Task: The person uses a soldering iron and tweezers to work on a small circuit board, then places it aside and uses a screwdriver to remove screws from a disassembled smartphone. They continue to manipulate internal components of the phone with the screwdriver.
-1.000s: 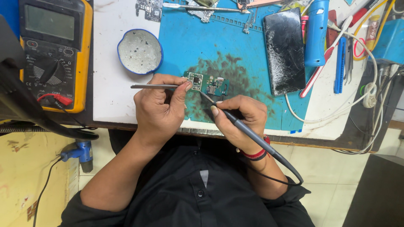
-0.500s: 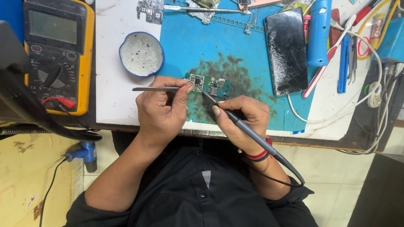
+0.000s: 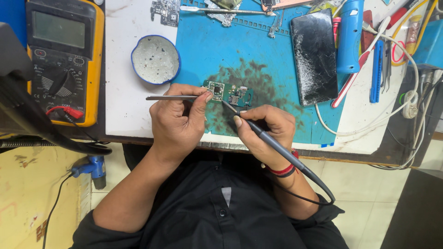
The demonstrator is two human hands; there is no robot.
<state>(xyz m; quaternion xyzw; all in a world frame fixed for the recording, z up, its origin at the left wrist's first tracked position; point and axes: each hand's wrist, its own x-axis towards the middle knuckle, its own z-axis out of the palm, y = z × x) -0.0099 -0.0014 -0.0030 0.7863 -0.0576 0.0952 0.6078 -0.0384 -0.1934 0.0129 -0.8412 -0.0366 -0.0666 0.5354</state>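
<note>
Closely Over a Small Green Board

Both hands meet at the small green circuit board (image 3: 228, 93), which lies on the stained blue silicone mat (image 3: 207, 50) near the counter's (image 3: 124, 115) front edge. The left hand (image 3: 177, 124) is closed around thin metal tweezers (image 3: 168, 97), whose shaft sticks out leftward over the white counter surface while the tips reach the board's left end. The right hand (image 3: 267, 131) grips a slim grey soldering iron (image 3: 272, 140) like a pen, its tip touching the board; the dark cord loops back past a wrist wearing red and black bands.

A dark scorched patch spreads across the mat around the board. Just beyond the left hand stands a round blue-rimmed tin (image 3: 155, 59) of grey, pitted paste. Further left, a yellow-cased multimeter (image 3: 64, 55) with a grey screen and dial sits at the counter's edge. To the right lies a black smartphone (image 3: 314, 57) with a cracked glass face, then a blue cylindrical tool (image 3: 350, 34) and white cables (image 3: 397, 99). Bare mat stays open between tin and phone.
</note>
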